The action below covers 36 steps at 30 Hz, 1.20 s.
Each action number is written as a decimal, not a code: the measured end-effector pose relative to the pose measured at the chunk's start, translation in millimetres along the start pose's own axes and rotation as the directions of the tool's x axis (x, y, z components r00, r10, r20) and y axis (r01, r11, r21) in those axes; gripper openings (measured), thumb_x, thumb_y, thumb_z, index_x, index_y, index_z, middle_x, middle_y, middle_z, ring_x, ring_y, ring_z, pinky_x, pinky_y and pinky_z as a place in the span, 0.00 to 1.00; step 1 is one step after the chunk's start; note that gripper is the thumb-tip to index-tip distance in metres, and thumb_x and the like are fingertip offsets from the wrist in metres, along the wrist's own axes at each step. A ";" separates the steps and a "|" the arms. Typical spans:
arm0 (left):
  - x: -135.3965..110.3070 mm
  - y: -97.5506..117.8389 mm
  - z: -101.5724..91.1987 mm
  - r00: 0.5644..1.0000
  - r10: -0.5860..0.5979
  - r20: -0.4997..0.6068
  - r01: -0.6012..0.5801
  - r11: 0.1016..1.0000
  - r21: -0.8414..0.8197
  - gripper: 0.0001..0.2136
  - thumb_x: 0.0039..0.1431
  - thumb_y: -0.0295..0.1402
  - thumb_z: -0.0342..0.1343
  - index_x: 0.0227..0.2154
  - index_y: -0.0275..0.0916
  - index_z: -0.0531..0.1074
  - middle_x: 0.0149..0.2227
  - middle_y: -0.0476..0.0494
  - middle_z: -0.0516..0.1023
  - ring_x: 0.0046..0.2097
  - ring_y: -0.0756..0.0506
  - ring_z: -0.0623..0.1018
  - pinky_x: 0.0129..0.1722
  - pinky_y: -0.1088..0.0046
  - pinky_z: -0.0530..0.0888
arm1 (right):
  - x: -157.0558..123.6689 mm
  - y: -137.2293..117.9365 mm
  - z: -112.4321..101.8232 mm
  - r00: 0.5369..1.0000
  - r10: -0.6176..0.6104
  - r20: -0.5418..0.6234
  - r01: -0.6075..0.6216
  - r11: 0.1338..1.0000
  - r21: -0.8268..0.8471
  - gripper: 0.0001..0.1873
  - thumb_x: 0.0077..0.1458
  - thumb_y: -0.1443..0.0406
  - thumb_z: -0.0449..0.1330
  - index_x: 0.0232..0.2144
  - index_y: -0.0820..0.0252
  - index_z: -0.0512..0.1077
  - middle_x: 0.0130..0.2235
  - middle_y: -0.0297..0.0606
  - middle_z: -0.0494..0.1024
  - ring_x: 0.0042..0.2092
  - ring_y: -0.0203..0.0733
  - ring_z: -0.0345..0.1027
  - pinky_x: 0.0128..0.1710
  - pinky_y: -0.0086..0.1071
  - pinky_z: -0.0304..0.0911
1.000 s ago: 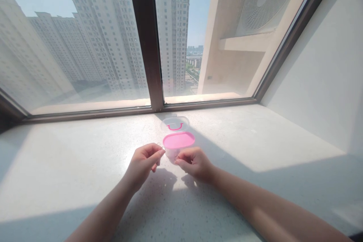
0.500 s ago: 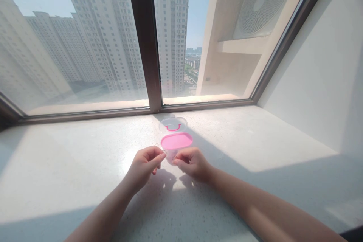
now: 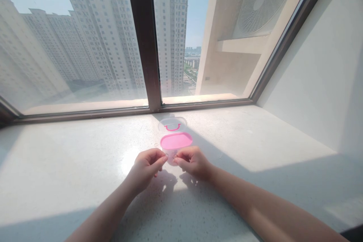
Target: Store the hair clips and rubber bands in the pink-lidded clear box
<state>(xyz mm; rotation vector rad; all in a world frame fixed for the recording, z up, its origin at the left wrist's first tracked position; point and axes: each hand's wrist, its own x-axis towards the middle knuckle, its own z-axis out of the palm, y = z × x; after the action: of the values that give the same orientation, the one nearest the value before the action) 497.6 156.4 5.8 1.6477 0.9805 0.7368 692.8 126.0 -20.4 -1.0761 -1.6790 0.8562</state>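
Rings (image 3: 167, 154) are grasped, one apiece, in fingertip pinches by the left hand (image 3: 149, 163) and right hand (image 3: 194, 162) near the pink-topped container (image 3: 176, 141), likely so free edges are left exposed.

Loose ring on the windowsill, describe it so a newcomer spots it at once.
Find the window's dark vertical bar, then the white windowsill below. Just left of the oval pink-topped container, beyond the left hand, lies a small thin ring. Unlike the similar rings pinched in that hand and the right hand, it lies loose.
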 end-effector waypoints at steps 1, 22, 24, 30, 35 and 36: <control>0.0 -0.5 0.2 1.000 -0.002 -0.002 0.002 1.000 -0.004 0.11 0.56 0.40 0.58 0.25 0.36 0.72 0.20 0.53 0.67 0.21 0.53 0.65 0.21 0.79 0.65 | 0.0 0.3 0.3 1.000 0.002 0.002 -0.002 1.000 -0.002 0.14 0.52 0.65 0.59 0.17 0.62 0.65 0.17 0.27 0.57 0.22 0.30 0.48 0.22 0.27 0.46; -1.3 3.0 2.2 1.000 0.022 0.012 -0.023 0.999 0.037 0.12 0.56 0.40 0.58 0.24 0.36 0.72 0.20 0.52 0.68 0.22 0.52 0.67 0.22 0.78 0.66 | -0.9 -0.9 1.7 1.000 0.014 0.028 -0.014 1.000 0.009 0.15 0.53 0.64 0.59 0.17 0.63 0.67 0.16 0.29 0.61 0.21 0.30 0.51 0.21 0.27 0.47; -1.1 2.2 1.4 1.000 0.023 0.004 -0.024 0.999 0.026 0.12 0.55 0.40 0.58 0.25 0.36 0.72 0.20 0.52 0.69 0.21 0.52 0.68 0.22 0.78 0.66 | -0.8 -1.5 1.2 0.999 0.008 0.035 -0.009 1.000 0.013 0.16 0.53 0.64 0.59 0.16 0.63 0.66 0.16 0.29 0.61 0.21 0.30 0.50 0.21 0.27 0.47; -1.0 1.1 -0.2 1.000 0.025 0.000 -0.025 1.000 0.017 0.11 0.56 0.39 0.58 0.25 0.36 0.72 0.21 0.52 0.69 0.22 0.53 0.68 0.22 0.78 0.67 | -0.9 -3.5 -0.1 0.999 0.009 0.039 -0.010 0.999 0.045 0.16 0.53 0.63 0.59 0.16 0.62 0.64 0.16 0.27 0.57 0.21 0.30 0.47 0.21 0.28 0.44; -1.3 1.4 0.5 0.999 0.034 0.012 -0.034 0.999 0.020 0.11 0.57 0.38 0.58 0.25 0.35 0.71 0.21 0.52 0.68 0.22 0.53 0.67 0.22 0.78 0.67 | -0.9 -3.4 -0.8 0.999 -0.004 0.046 0.002 0.999 0.050 0.18 0.54 0.63 0.59 0.16 0.61 0.61 0.18 0.27 0.55 0.22 0.30 0.46 0.22 0.28 0.44; -1.0 1.1 0.6 0.999 0.034 0.013 -0.035 0.999 0.022 0.11 0.57 0.38 0.58 0.25 0.35 0.71 0.21 0.52 0.68 0.22 0.53 0.67 0.23 0.78 0.67 | -0.9 -3.7 -0.9 0.999 -0.007 0.047 0.005 0.999 0.045 0.18 0.54 0.63 0.59 0.16 0.61 0.61 0.18 0.27 0.55 0.22 0.31 0.45 0.22 0.28 0.44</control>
<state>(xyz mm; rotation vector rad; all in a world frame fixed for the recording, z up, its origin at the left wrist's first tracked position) 498.0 155.1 6.7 1.6901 0.9561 0.7400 692.8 123.8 -17.2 -1.0278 -1.6931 0.9174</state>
